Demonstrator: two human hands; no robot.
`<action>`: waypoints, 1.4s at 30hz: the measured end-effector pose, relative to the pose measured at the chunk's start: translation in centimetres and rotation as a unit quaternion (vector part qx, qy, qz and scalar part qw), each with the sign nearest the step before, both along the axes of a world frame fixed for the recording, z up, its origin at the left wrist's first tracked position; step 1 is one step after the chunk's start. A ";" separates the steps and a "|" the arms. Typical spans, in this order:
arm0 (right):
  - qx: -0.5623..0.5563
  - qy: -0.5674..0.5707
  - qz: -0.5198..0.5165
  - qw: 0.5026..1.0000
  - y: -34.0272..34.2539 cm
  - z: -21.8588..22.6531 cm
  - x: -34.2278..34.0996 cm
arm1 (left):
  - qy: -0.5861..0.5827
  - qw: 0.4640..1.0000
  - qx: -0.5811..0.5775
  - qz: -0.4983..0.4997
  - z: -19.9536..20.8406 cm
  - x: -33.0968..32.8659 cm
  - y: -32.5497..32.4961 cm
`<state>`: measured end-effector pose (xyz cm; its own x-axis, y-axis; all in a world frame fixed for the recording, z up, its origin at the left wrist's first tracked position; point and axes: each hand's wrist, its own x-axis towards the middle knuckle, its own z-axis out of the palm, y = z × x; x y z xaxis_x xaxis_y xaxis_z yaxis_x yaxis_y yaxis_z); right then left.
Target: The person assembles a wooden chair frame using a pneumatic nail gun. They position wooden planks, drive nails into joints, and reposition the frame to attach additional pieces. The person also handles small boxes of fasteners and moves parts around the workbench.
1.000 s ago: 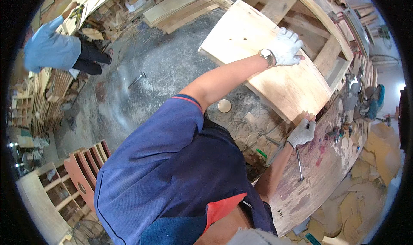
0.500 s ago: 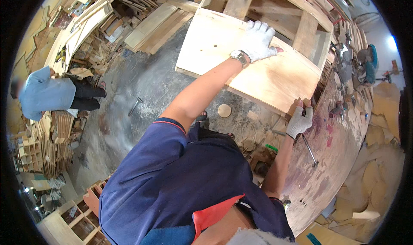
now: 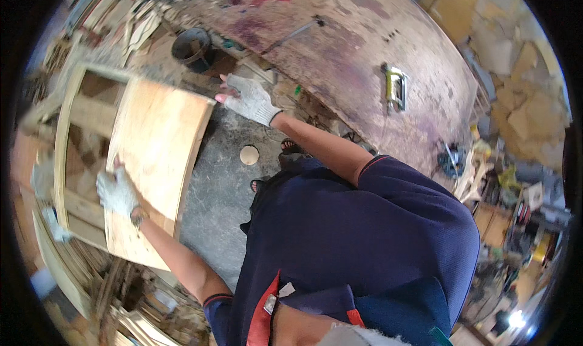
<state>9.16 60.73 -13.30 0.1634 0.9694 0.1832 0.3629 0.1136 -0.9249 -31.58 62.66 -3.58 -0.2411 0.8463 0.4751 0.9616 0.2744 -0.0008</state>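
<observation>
A pale plywood panel (image 3: 155, 145) lies over part of an open wooden frame (image 3: 62, 145) on my left. My left hand (image 3: 118, 191), in a white knit glove with bare fingertips showing, rests flat on the panel's far edge, fingers spread and some reaching past it over the frame. Just off the panel's near right corner is my right hand (image 3: 249, 100), gloved the same way. Its thumb and fingers are apart, and I see nothing between them.
A broad stained worktable (image 3: 358, 54) spans the upper right, bearing a hammer (image 3: 294, 35) and a yellow-and-silver nail gun (image 3: 396, 88). A dark bucket (image 3: 192, 50) stands beyond the panel. On the floor lies a round wooden disc (image 3: 249, 155). Scrap wood surrounds the frame.
My view has turned to the right, so the panel and frame now appear at left and the nail gun is in sight. My right hand has come off the panel's corner; my left stays on it.
</observation>
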 end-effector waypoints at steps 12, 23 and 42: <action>-0.225 -0.154 -0.205 0.940 -10.0 -8.7 17.8 | 0.008 1.000 -0.006 0.010 0.9 0.9 -0.4; -0.135 -0.324 0.019 0.936 17.5 -17.3 23.2 | -0.062 0.992 0.092 -0.057 0.3 2.7 -2.9; -0.013 0.020 -0.360 0.933 8.8 -2.5 13.9 | -0.150 0.982 0.117 -0.007 -2.9 6.9 -7.4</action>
